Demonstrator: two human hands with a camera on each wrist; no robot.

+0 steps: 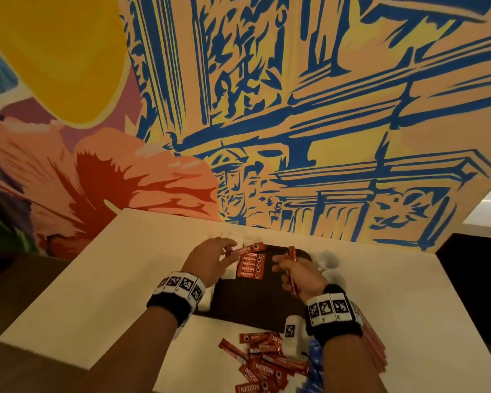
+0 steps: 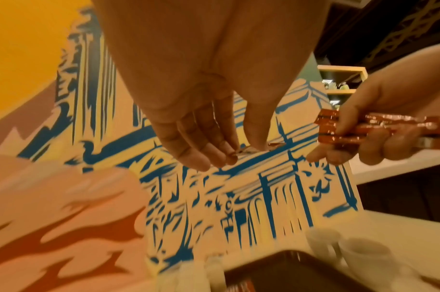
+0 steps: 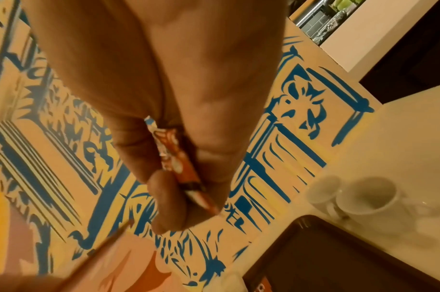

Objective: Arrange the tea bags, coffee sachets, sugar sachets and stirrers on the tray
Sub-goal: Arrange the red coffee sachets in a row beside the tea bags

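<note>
A dark tray [image 1: 255, 302] lies on the white table, and several red coffee sachets [image 1: 251, 266] lie in a neat column at its far left. My left hand [image 1: 224, 255] pinches one red sachet [image 1: 247, 248] by its end just above that column; the pinch [image 2: 248, 151] shows in the left wrist view. My right hand [image 1: 291, 272] grips a bundle of red sachets [image 1: 291, 258] over the tray's far right, also seen as the bundle [image 2: 363, 130] and as the same bundle [image 3: 181, 168] in the right wrist view. A loose pile of sachets [image 1: 264, 364] lies on the table near me.
Two white cups [image 1: 328, 260] stand just right of the tray's far corner, cups [image 3: 358, 195]. Small white items [image 2: 208, 272] stand at the tray's far left. A blue packet [image 1: 315, 364] and a stack of red packs [image 1: 374, 344] lie by my right forearm. A mural wall backs the table.
</note>
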